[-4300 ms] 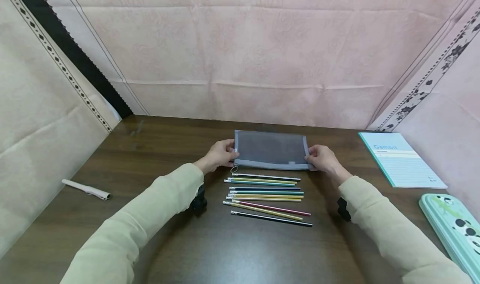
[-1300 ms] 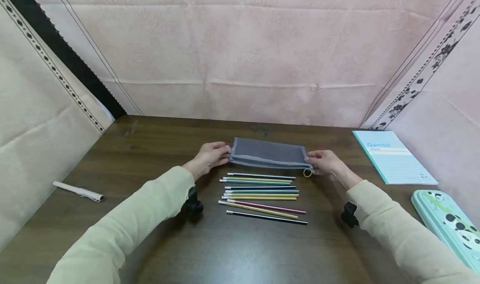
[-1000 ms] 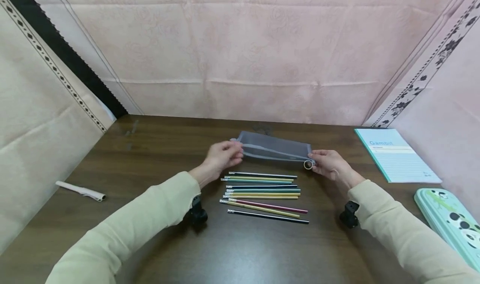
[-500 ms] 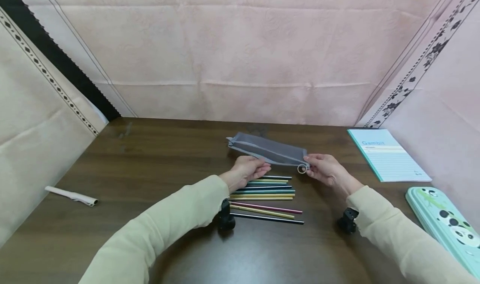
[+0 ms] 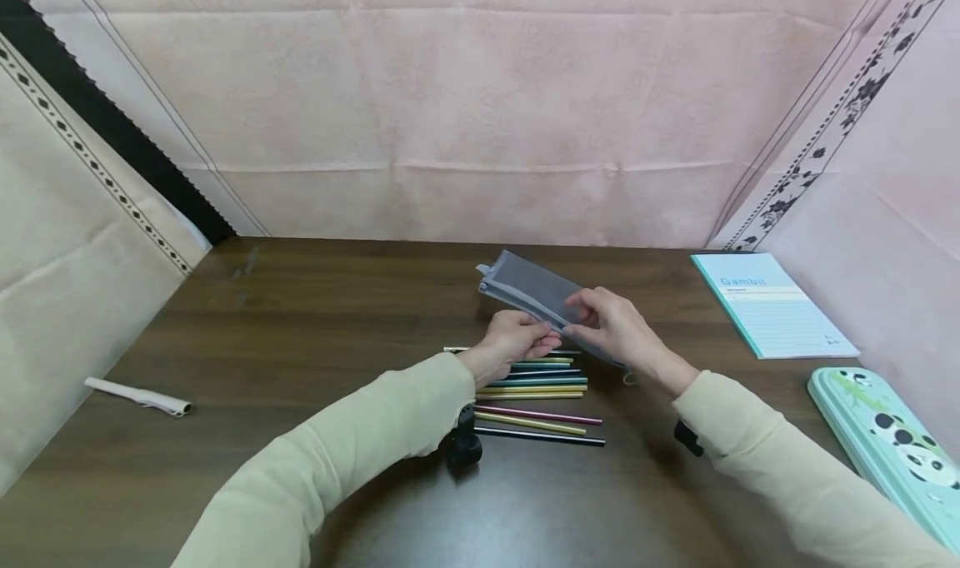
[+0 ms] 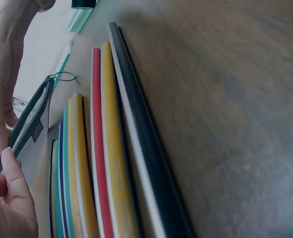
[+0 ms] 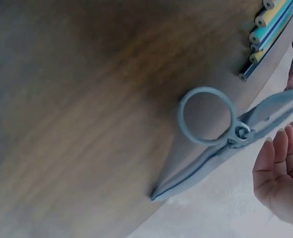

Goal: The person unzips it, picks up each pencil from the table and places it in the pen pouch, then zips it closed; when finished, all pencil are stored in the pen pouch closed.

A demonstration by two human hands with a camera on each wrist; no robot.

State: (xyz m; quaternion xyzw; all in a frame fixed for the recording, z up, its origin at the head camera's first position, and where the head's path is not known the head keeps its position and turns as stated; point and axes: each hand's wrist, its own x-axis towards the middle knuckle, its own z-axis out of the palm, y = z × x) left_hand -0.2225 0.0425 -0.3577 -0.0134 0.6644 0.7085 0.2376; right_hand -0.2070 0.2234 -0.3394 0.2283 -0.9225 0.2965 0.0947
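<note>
A grey mesh zip pouch [image 5: 528, 285] is held tilted above the far side of the table. My left hand [image 5: 513, 339] pinches its near edge between thumb and fingers. Beside it, my right hand [image 5: 618, 331] is at the same edge, thumb and forefinger spread apart; the right wrist view shows its other fingers loosely bent and not gripping. A zip-pull ring [image 7: 205, 89] hangs from the pouch's right end, where the two edges stand slightly parted. Several pencils [image 5: 536, 414] in black, yellow, teal and dark red lie below, partly hidden by my left hand.
On the right lie a white and teal "Gambit" notebook [image 5: 772, 310] and a mint pencil case [image 5: 877, 435] with panda pictures. A white rolled item [image 5: 138, 396] rests at the table's left. Cloth screens [image 5: 450, 118] stand round the table's edges.
My left hand has moved right from the pouch's left end to its near edge. My right hand has let go of the ring corner and shifted left along the edge. The pouch has turned.
</note>
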